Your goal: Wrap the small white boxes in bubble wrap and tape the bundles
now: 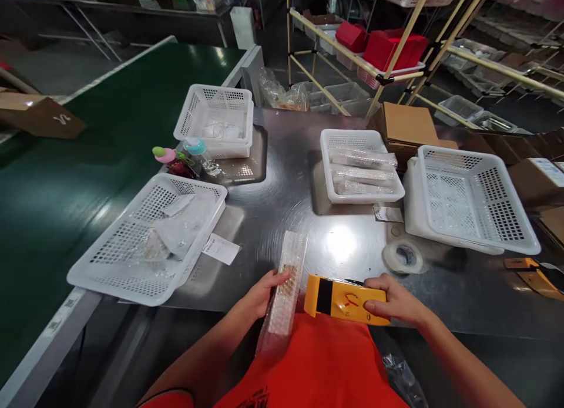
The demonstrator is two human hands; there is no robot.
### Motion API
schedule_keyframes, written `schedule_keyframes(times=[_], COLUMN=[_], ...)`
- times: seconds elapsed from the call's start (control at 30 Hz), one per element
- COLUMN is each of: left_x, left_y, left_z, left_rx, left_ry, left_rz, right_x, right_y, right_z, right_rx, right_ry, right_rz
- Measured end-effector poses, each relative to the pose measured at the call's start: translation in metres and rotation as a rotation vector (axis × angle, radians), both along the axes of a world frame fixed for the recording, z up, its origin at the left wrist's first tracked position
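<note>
My left hand point(263, 292) grips a long bubble-wrapped package point(288, 279) near the table's front edge; something golden shows through the plastic under my thumb. In my right hand point(392, 299) is a flat yellow box point(346, 300) with a black band and a red mark, held sideways just right of the package. What the box holds is hidden. A roll of clear tape point(402, 257) lies on the metal table beyond my right hand. Farther back, a white basket point(325, 161) contains several similar bubble-wrapped packages point(363, 174).
At the left, a white basket point(110, 282) with plastic bags overhangs the table edge beside a green conveyor belt point(132, 97). Two drink bottles point(176, 161) stand behind it, near stacked baskets point(214, 145). More white baskets point(467, 235) and cardboard point(408, 123) occupy the right side.
</note>
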State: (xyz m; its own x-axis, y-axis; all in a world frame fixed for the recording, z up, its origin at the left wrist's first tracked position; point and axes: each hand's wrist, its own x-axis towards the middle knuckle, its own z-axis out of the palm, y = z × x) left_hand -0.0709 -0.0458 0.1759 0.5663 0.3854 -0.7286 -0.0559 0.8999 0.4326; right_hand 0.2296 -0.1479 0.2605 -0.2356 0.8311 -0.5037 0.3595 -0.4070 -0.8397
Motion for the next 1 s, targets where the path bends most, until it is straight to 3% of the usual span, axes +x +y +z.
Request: schedule_keyframes(times=[0.1,0.37,0.53,0.73,0.9,1.0], left_x=[-0.005,0.012,0.017,0.006,0.016,0.018], left_y=[-0.007,-0.010,-0.011,-0.009,-0.012,-0.016], left_z=[0.003,0.016,0.019,0.012,0.020,0.024], left_rx=[-0.075,-0.319,-0.337,-0.101,0.058,0.064], left_ry=[-0.063,-0.109,-0.129,-0.105,-0.098,-0.032], left_rz=[0.121,0.174,0.148,0.148,0.183,0.219], right_x=[0.004,-0.003,-0.010,-0.014,-0.022,-0.023], right_y=[0.000,0.006,0.013,0.013,0.016,0.020], right_z=[0.004,-0.006,-0.017,-0.017,-0.015,-0.013], right_rx=[0.021,0.103,0.085,0.057,0.037,0.048], right_ry=[0.023,-0.041,-0.016,-0.040,-0.050,-0.044], right_rz=[0.069,0.073,0.060,0.053,0.050,0.069])
